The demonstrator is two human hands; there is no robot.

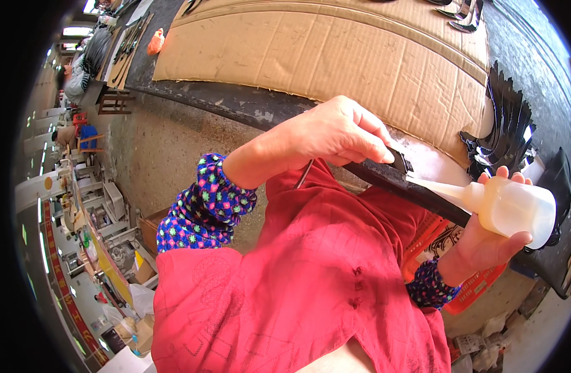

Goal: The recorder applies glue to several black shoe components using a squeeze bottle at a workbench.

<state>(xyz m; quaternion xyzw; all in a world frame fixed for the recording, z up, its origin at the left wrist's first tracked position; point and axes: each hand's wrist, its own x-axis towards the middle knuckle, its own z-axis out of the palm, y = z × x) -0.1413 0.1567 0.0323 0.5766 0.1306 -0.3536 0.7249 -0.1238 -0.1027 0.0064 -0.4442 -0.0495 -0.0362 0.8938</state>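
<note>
My right hand (478,242) is wrapped round a translucent squeeze bottle (524,211) with pale yellowish contents, tipped on its side. Its long narrow nozzle points left, the tip at or very near the end of a small black strip (402,163). That strip is pinched between the thumb and fingers of my left hand (350,133), just above the table's near edge. What the rest of the strip looks like is hidden by my left hand. Beyond the bottle lies a pile of black strips (506,121).
A large cardboard sheet (322,56) covers part of the dark table (235,102). More black curved pieces (465,15) lie at its far right. A red plastic basket (484,292) with black pieces stands below the table at my right. At the far left, a person sits near another worktable.
</note>
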